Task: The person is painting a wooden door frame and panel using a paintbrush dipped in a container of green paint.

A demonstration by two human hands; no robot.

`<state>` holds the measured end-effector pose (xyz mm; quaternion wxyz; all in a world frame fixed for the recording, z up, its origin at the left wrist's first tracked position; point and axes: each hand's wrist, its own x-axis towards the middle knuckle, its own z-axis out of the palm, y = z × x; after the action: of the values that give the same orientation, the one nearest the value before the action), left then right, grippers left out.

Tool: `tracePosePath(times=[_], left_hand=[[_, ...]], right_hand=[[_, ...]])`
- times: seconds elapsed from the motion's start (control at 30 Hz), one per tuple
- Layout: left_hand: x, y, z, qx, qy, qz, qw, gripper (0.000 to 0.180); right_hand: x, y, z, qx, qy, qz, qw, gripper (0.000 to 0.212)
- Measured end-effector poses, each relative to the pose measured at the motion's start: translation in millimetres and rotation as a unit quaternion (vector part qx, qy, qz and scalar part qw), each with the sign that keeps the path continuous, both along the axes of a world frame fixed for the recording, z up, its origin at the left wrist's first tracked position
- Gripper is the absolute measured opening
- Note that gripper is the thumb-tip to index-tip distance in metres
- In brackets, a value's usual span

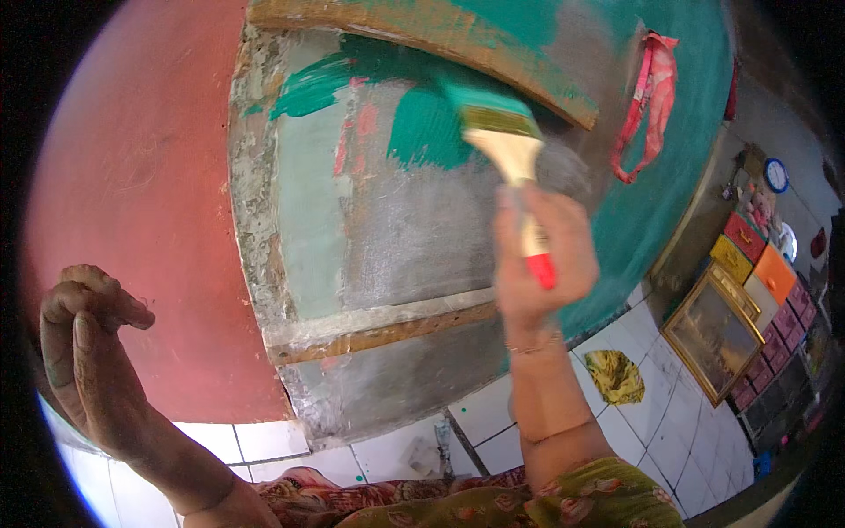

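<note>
My right hand (pixel 554 255), slightly blurred, grips a flat paintbrush (pixel 510 150) by its pale wooden handle with a red end. The brush's green-loaded bristles touch the upper part of a grey recessed wall panel (pixel 422 238). Fresh green paint (pixel 427 132) lies in broad streaks beside and to the left of the bristles. To the left, my left hand (pixel 92 339) is raised in front of a dull red wall (pixel 150 194). Its fingers are curled together with the thumb against them, and nothing shows in them.
Wooden strips (pixel 422 35) border the panel above and below. A pink-red cloth strap (pixel 650 106) hangs on the green wall. At right stand a gold-framed picture (pixel 713 330), coloured drawers (pixel 775 273) and a clock (pixel 775 175). A yellow crumpled cloth (pixel 616 377) lies on white floor tiles (pixel 484 409).
</note>
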<state>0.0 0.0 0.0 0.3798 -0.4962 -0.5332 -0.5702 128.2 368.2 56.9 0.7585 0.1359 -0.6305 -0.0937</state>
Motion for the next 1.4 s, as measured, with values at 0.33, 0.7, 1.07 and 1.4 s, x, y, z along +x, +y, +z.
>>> tracePosePath(times=[0.33,0.7,1.07,1.4], left_hand=[[-1.9,18.2,6.6,0.04,-0.01,0.001,0.999,0.022],[-1.5,20.7,10.6,0.092,-0.034,-0.045,0.994,0.022],[-0.4,36.0,14.2,0.16,-0.075,-0.068,0.982,0.014],[3.5,50.6,15.5,0.162,-0.084,-0.097,0.978,0.012]], right_hand=[[-3.8,-23.0,-32.1,0.004,-0.067,-0.021,0.997,0.031],[5.6,-60.9,-0.6,0.104,-0.101,0.065,0.987,0.044],[39.2,-78.7,-43.2,0.066,-0.266,0.032,0.961,0.04],[-27.9,-75.5,-14.2,0.069,-0.131,0.055,0.987,0.033]])
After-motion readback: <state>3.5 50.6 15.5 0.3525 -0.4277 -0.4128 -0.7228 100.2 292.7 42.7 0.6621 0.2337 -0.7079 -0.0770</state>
